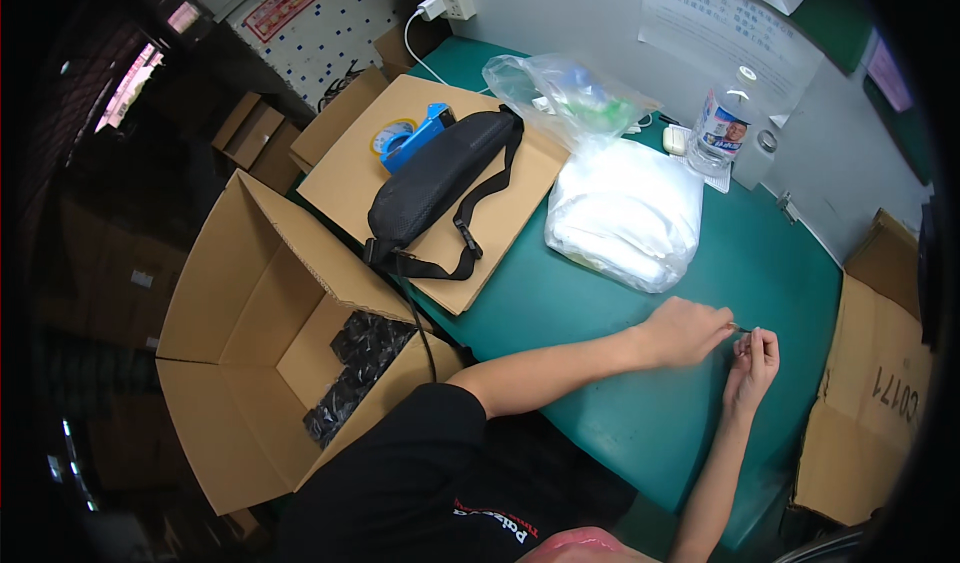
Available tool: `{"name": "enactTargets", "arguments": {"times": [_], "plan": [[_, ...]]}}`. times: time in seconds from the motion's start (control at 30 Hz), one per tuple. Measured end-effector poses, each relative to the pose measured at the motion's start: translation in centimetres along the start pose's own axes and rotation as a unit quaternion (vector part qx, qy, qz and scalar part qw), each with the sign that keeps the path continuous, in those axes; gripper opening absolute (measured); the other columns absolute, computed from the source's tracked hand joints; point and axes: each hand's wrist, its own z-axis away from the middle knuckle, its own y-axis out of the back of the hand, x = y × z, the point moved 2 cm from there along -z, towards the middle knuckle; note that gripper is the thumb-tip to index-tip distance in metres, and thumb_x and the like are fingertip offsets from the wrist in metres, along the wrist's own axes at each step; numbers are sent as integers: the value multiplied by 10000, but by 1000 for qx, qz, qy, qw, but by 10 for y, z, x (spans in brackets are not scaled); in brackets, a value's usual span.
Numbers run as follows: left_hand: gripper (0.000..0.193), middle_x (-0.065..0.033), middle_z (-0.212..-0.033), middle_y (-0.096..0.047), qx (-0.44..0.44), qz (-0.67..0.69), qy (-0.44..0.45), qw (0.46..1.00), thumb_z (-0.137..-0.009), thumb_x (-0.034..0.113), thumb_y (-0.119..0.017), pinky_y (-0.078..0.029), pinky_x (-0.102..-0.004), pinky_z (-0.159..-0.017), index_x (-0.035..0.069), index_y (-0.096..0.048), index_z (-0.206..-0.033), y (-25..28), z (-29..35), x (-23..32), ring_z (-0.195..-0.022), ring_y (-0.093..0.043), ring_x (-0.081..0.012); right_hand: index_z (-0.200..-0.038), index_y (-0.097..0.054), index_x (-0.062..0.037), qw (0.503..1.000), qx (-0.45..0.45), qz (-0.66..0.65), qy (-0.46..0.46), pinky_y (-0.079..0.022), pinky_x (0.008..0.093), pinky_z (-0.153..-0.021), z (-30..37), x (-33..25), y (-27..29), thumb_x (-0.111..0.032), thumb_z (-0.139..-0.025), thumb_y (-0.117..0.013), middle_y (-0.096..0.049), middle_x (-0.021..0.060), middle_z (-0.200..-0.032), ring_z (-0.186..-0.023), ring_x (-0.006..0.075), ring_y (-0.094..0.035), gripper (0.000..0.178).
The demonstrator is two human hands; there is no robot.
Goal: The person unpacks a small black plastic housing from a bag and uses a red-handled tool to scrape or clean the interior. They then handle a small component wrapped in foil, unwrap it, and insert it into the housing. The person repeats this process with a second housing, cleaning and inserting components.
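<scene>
Over the right part of the green tabletop (620, 413), my hands meet fingertip to fingertip. My left hand (685, 332) is closed, its thumb and forefinger pinched together and pointing right. My right hand (752, 368) is also closed in a pinch, just right of the left one. A small, thin, dark piece (741, 329) shows between the two sets of fingertips; its kind is too small to make out. Beyond my left hand lies a clear plastic bag of white, folded-looking contents (628, 213).
An open cardboard box (235, 403) with black-wrapped packets (365, 363) stands at left. A black waist bag (440, 183) and blue tape dispenser (418, 139) lie on flat cardboard (350, 188). A plastic bottle (722, 128) stands at the wall; another carton (860, 393) is at right.
</scene>
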Motion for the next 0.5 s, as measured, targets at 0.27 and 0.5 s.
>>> {"name": "enactTargets", "arguments": {"times": [0.27, 0.5], "plan": [[173, -125, -819, -701, -2, -7, 3, 1000, -1005, 249, -570, -532, -476, -624, 82, -613, -1013, 2, 0, 2, -717, -683, -364, -911, -572, -36, 1000, 10, 0, -2, -384, 274, -654, 1, -2, -4, -39, -1009, -606, -500, 15, -787, -711, 97, -449, 104], [171, -122, -815, -697, 9, -18, -4, 1000, -1004, 248, -572, -530, -469, -613, 82, -612, -1013, 2, 0, 2, -705, -682, -357, -911, -574, -41, 1000, 25, -19, 4, -385, 268, -646, 0, -2, -1, -61, -1020, -598, -494, 9, -775, -707, 95, -449, 113]]}}
